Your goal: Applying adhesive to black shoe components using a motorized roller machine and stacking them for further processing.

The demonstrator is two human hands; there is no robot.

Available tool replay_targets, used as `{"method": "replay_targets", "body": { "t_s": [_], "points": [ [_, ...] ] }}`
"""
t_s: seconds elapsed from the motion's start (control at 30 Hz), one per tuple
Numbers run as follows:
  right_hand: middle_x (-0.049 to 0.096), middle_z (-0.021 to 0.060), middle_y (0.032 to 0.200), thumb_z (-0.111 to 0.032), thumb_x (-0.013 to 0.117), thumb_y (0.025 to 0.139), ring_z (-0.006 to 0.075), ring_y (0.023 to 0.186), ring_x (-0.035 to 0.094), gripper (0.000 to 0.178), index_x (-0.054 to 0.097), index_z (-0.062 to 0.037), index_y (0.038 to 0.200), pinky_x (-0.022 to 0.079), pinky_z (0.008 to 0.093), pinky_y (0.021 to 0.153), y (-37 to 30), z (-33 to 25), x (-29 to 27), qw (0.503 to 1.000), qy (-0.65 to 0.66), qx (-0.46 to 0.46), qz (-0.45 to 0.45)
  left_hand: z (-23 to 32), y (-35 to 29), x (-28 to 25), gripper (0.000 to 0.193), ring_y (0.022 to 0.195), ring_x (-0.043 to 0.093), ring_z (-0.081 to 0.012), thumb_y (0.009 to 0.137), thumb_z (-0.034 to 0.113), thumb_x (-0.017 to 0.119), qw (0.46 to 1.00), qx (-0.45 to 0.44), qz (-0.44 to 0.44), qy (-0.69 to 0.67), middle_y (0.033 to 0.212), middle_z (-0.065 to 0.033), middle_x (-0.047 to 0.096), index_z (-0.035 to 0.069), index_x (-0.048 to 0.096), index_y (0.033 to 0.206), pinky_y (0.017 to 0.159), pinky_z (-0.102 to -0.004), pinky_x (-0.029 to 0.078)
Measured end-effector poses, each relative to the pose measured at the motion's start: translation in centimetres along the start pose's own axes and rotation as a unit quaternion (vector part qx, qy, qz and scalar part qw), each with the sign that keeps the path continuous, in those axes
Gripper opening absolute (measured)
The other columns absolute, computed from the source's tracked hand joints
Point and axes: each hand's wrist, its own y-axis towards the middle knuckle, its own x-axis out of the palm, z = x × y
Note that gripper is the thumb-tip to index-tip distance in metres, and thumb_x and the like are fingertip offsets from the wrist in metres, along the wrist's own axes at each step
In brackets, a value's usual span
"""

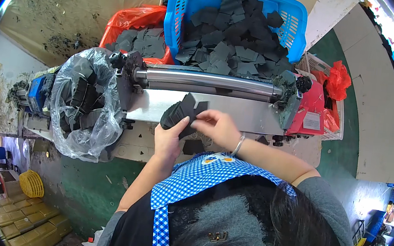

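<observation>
My left hand (168,138) is wrapped round a fanned stack of thin dark grey sheet pieces (175,114), held over the front edge of a smooth metal plate (251,113). Beside the stack, my right hand (219,129) has thumb and fingers pinched together at a single dark grey piece (201,107), which stands up from the stack's right side. Behind both hands lies a shiny metal roller (211,82), part of a machine with a red housing (307,109) on its right. One loose dark piece (193,147) lies below my hands on the table edge.
Beyond the roller, a blue plastic basket (172,23) is heaped with dark grey pieces. A red bag (121,19) of similar pieces stands left of it. At the machine's left hangs a clear plastic bag (101,134) with more pieces. A white crate (335,134) stands right.
</observation>
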Motion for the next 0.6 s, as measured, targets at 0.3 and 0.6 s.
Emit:
{"method": "replay_targets", "body": {
  "t_s": [0.3,0.6],
  "points": [
    [0.066,0.0095,0.079,-0.016,0.069,0.078,0.0133,0.071,0.063,0.021,0.062,0.0013,0.087,0.051,0.0252,0.064,0.8,1.8,0.6,0.998,0.002,-0.024,0.055,-0.1,0.3,0.4,0.026,0.079,0.063,-0.0180,0.075,-0.002,0.066,0.999,-0.028,-0.002,-0.027,0.095,-0.0104,0.063,-0.004,0.060,0.101,0.073,-0.0310,0.052],
    [0.061,0.0170,0.088,-0.009,0.045,0.091,0.0223,0.069,0.064,0.014,0.045,0.0020,0.098,0.053,0.0283,0.057,2.9,2.7,-3.8,0.864,0.410,0.241,0.164,1.3,0.7,-1.8,0.030,0.084,0.063,-0.0187,0.074,-0.004,0.065,1.000,0.021,0.012,0.019,0.098,-0.0107,0.063,-0.005,0.059,0.104,0.077,-0.0311,0.051]
  ]
}}
